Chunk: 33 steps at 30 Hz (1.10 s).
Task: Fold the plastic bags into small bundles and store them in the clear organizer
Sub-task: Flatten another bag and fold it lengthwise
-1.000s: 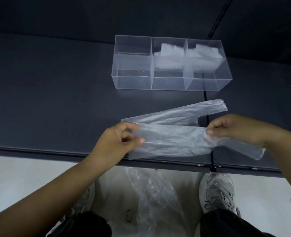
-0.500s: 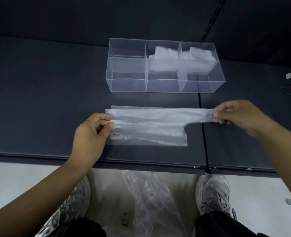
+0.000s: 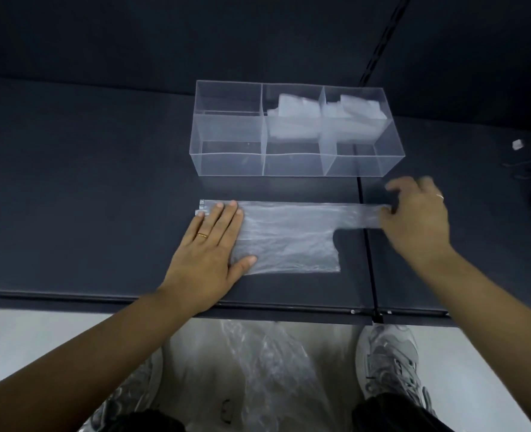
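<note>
A translucent plastic bag (image 3: pixel 289 238) lies flat on the dark table (image 3: pixel 86 198), folded lengthwise, with its handle strip stretching right. My left hand (image 3: pixel 209 244) presses flat on the bag's left end, fingers straight. My right hand (image 3: pixel 417 216), blurred, is at the handle end; its thumb touches the strip and its fingers are lifted and spread. Behind the bag stands the clear organizer (image 3: pixel 231 163) with three compartments. The middle and right ones hold folded white bundles (image 3: pixel 292 120); the left one holds nothing.
A heap of loose plastic bags (image 3: pixel 258 369) lies on the floor between my shoes, below the table's front edge. A seam (image 3: pixel 368 260) runs across the table under the handle. A small white object (image 3: pixel 518 144) and thin dark items sit far right.
The bag went from being held up and pinched at both ends to lying flat near the organizer. My left hand has flattened onto it, and my right hand's fingers have lifted from the handle.
</note>
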{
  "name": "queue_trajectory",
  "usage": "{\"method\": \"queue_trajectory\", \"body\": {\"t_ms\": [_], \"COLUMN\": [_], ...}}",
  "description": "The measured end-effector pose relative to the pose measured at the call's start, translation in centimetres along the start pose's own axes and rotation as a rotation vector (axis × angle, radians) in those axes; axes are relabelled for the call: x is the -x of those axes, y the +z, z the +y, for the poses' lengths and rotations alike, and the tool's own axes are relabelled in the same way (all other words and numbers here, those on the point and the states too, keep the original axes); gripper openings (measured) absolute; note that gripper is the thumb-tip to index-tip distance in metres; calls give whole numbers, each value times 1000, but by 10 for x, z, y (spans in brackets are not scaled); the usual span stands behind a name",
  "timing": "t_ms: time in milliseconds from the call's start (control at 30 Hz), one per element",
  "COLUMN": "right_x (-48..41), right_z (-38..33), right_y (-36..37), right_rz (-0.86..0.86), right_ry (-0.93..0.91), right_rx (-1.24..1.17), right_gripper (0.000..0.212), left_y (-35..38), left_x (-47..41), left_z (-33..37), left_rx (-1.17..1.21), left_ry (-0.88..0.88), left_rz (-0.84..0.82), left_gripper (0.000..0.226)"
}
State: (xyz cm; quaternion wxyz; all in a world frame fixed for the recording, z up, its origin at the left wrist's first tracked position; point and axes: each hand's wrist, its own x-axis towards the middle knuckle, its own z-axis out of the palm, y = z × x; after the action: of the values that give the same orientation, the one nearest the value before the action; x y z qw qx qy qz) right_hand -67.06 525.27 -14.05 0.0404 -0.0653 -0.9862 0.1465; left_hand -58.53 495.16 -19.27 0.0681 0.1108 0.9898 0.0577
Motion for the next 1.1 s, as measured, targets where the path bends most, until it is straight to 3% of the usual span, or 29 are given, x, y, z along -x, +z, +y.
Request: {"method": "queue_trajectory", "body": {"t_ms": [67, 167, 267, 400, 533, 600, 767, 900, 1000, 1100], "right_x": [24, 68, 86, 69, 57, 56, 65, 62, 52, 39], "right_z": [-39, -94, -98, -50, -6, 4, 2, -9, -12, -13], "right_y": [6, 32, 62, 63, 43, 33, 21, 26, 27, 14], "right_rz": [69, -284, -394, -325, -259, -216, -261, -239, -354, -587], "right_ry": [-229, -553, -677, -608, -463, -430, -660, -675, -632, -470], "right_rx": [-45, -208, -99, 156, 196, 91, -87, -121, -188, -410], "right_gripper": [39, 51, 55, 65, 69, 61, 33, 12, 12, 17], "left_y": [2, 3, -1, -2, -5, -7, -8, -2, -5, -9], "left_x": [2, 4, 5, 6, 12, 16, 25, 24, 23, 21], "left_z": [7, 16, 17, 11, -2, -6, 9, 20, 20, 22], "left_rx": [-8, -9, 21, -21, -23, -20, 87, 147, 184, 232], "left_ry": [-31, -49, -24, -24, -47, -16, 257, 256, 222, 216], "left_rz": [0, 11, 5, -20, -5, 5, 35, -16, 22, 138], "left_gripper": [82, 89, 91, 102, 108, 107, 89, 89, 86, 62]}}
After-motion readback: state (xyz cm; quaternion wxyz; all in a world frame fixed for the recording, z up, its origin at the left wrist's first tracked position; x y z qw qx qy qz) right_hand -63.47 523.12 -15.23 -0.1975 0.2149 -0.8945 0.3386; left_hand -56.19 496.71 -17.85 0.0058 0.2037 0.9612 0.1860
